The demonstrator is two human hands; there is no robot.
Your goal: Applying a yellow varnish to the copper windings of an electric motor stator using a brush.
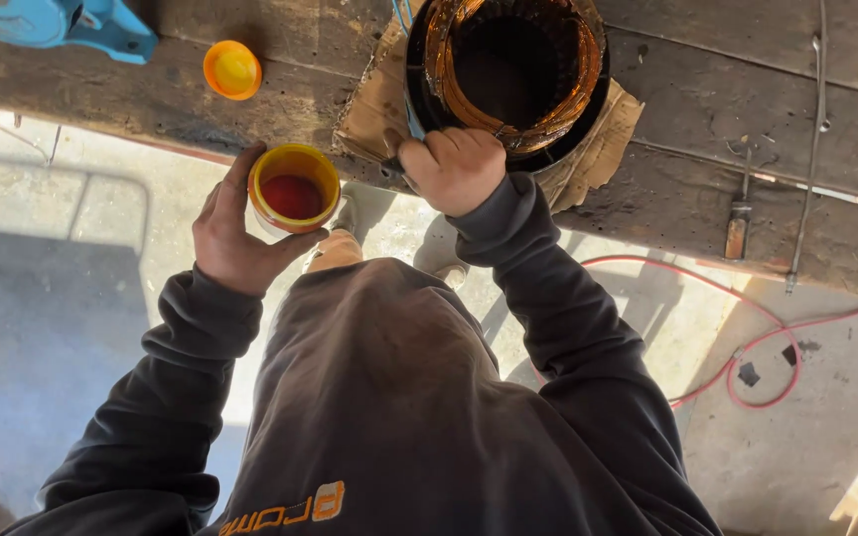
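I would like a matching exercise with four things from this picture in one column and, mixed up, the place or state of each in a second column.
1. yellow jar
2. orange lid
3. motor stator
4. red hose

a. lies on the floor
b. stands on cardboard
c. held open in the left hand
d. lies alone on the wooden bench

Pairs: 1-c, 2-d, 3-b, 4-a

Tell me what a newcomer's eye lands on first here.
The glossy amber-varnished round motor stator on cardboard on the worn wooden bench, top centre. The right hand is fisted at its near rim. Left of it, the left hand holds an open yellow jar of red liquid; its orange lid lies on the bench.
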